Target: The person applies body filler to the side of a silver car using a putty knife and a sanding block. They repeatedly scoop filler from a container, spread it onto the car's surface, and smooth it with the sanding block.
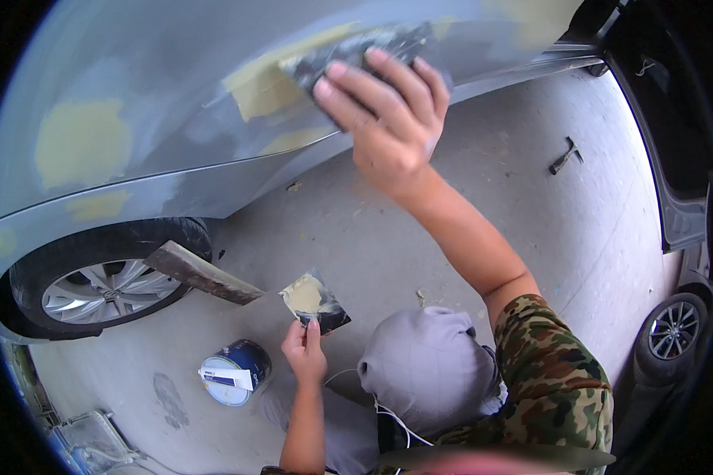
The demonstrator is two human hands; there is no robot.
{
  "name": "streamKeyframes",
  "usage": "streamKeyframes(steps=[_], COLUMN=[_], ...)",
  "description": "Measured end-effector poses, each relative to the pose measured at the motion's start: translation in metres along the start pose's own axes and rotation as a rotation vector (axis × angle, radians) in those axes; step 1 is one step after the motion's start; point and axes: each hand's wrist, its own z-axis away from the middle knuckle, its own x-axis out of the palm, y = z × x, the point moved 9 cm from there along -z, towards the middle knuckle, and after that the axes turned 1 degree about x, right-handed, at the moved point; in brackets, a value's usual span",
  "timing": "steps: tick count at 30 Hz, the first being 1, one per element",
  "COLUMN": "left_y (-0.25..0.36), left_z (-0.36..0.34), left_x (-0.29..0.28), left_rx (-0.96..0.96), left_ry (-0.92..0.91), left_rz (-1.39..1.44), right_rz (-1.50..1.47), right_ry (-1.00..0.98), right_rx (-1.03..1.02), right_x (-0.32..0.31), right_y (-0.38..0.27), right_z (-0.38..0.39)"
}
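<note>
My right hand (392, 119) grips a dark, smeared flat spreader (410, 39) pressed to the grey car panel (158, 63), on a streak of pale yellow filler (249, 91); the hand is slightly blurred. Lower down, my left hand (305, 352) pinches a dark square spreader (331, 315) bearing a mound of cream paste (301, 294). Other yellow patches (83, 142) mark the panel above and around the wheel arch.
A wheel (107, 289) sits at left, a dark-smeared board (202, 269) against it. On the concrete floor (531, 237) are a blue can (242, 352) with a tube (222, 376) on top and a hammer (566, 158). Another car's wheel (673, 332) stands at right.
</note>
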Motion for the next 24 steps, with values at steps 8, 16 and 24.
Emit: streamKeyframes(steps=[8, 16, 24], left_y=[0.003, 0.003, 0.008], left_z=[-0.007, -0.007, -0.007], left_x=[0.024, 0.026, 0.034], left_rx=[0.007, 0.027, 0.005], left_ry=[-0.039, -0.07, -0.057], left_rz=[0.061, -0.02, 0.067], right_rz=[0.052, 0.082, 0.073], right_ry=[-0.062, -0.05, -0.13], right_rx=[-0.04, -0.003, 0.014], right_x=[0.016, 0.005, -0.004], right_y=[0.033, 0.059, 0.056], right_z=[0.031, 0.013, 0.054])
